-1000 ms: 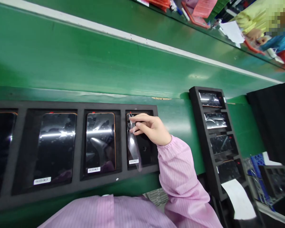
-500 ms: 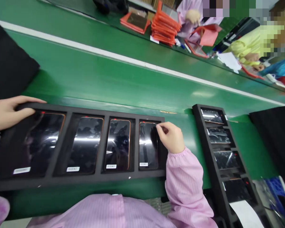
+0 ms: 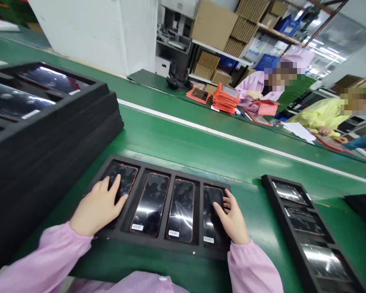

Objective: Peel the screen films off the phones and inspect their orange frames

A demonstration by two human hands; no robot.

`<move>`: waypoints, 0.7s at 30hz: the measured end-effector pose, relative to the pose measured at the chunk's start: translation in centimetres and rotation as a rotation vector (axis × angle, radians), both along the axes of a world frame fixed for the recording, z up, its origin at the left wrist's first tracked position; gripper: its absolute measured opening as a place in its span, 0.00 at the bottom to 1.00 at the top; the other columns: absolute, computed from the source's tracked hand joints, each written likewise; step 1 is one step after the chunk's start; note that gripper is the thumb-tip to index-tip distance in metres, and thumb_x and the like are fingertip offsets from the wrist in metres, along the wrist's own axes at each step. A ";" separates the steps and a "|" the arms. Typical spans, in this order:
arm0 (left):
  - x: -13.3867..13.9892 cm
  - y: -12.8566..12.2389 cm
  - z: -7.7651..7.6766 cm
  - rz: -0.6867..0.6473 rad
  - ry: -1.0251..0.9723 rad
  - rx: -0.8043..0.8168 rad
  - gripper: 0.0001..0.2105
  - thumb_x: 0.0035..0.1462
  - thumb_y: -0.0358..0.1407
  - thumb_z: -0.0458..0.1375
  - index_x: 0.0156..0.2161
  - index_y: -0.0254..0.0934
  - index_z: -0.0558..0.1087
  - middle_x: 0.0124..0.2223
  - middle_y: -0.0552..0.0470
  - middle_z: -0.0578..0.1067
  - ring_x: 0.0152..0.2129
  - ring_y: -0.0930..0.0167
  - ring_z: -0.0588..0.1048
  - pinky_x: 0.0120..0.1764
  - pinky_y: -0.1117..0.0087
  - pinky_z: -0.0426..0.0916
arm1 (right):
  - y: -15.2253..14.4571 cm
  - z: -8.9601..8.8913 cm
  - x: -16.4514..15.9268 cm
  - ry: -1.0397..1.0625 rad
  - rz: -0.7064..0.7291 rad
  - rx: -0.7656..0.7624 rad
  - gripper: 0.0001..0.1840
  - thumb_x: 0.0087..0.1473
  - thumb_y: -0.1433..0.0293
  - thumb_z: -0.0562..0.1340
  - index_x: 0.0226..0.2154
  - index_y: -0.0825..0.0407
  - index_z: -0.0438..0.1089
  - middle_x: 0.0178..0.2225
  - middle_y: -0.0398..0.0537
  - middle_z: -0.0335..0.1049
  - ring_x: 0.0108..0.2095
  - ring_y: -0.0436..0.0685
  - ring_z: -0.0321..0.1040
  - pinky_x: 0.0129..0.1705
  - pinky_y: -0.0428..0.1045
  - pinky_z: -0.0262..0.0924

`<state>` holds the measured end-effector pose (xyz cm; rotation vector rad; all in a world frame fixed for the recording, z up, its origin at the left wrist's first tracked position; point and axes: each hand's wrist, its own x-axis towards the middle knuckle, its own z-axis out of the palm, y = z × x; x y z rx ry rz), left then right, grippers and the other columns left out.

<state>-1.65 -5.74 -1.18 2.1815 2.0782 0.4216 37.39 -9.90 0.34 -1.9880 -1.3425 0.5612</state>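
A black foam tray [image 3: 183, 247] lies before me on the green table, with several phone-like screens in its compartments. My left hand [image 3: 99, 207] rests fingers spread over the leftmost screen [image 3: 128, 175], covering its lower part. At the tray's right end, my right hand [image 3: 234, 217] has thumb and fingers apart. Its thumb is over the rightmost screen [image 3: 210, 215] and its fingertips are by that compartment's right edge. Between the hands sit two more dark screens, a left one [image 3: 152, 195] and a right one [image 3: 182, 203], each with a white label near the bottom.
To the left rises a tall stack of black foam trays [image 3: 49, 134] with screens in the top one. Another loaded tray [image 3: 288, 236] stands at the right. Across the table are orange-red cases [image 3: 225, 99] and co-workers, one in pink [image 3: 251, 85], one in yellow [image 3: 319, 114].
My left hand has moved from the tray's upper left edge onto the leftmost screen. My right hand's pinched fingers have spread at the rightmost screen. The view has tilted up, showing more background.
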 end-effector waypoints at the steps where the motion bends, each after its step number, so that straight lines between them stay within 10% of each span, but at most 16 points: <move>1: 0.1 -0.1 -0.1 -0.008 0.020 -0.017 0.30 0.56 0.45 0.49 0.59 0.28 0.67 0.56 0.32 0.71 0.53 0.51 0.69 0.49 0.54 0.69 | -0.2 0.1 0.1 0.137 -0.002 0.018 0.48 0.50 0.50 0.62 0.65 0.57 0.50 0.49 0.59 0.68 0.42 0.60 0.72 0.45 0.56 0.70; 5: -0.4 0.0 -0.2 -0.055 0.041 -0.071 0.28 0.57 0.41 0.49 0.61 0.30 0.65 0.58 0.31 0.69 0.57 0.47 0.66 0.50 0.48 0.68 | -1.1 1.4 -0.1 0.294 0.113 -0.094 0.38 0.51 0.53 0.62 0.59 0.55 0.57 0.42 0.54 0.70 0.32 0.56 0.71 0.38 0.54 0.70; 11: -1.3 -0.7 -0.6 -0.124 -0.016 -0.093 0.29 0.56 0.43 0.49 0.60 0.32 0.65 0.59 0.33 0.68 0.59 0.46 0.64 0.53 0.47 0.66 | -1.7 3.6 -0.5 -0.459 -0.036 -0.064 0.25 0.51 0.70 0.57 0.52 0.56 0.68 0.43 0.52 0.68 0.36 0.57 0.70 0.40 0.54 0.66; 17: -1.9 -0.6 0.3 0.004 -0.104 -0.140 0.37 0.59 0.52 0.46 0.66 0.28 0.57 0.57 0.30 0.68 0.53 0.46 0.69 0.51 0.47 0.67 | -1.0 1.7 -3.5 -0.583 -0.067 -0.144 0.28 0.55 0.73 0.57 0.59 0.59 0.63 0.50 0.57 0.64 0.38 0.59 0.71 0.39 0.53 0.67; 21: -3.6 -0.2 0.2 0.095 -0.552 -0.269 0.40 0.54 0.56 0.52 0.67 0.35 0.54 0.52 0.40 0.73 0.45 0.55 0.76 0.46 0.54 0.73 | -0.7 0.4 -4.9 -0.540 -0.043 -0.103 0.26 0.58 0.67 0.58 0.57 0.61 0.64 0.51 0.60 0.64 0.34 0.57 0.72 0.39 0.54 0.68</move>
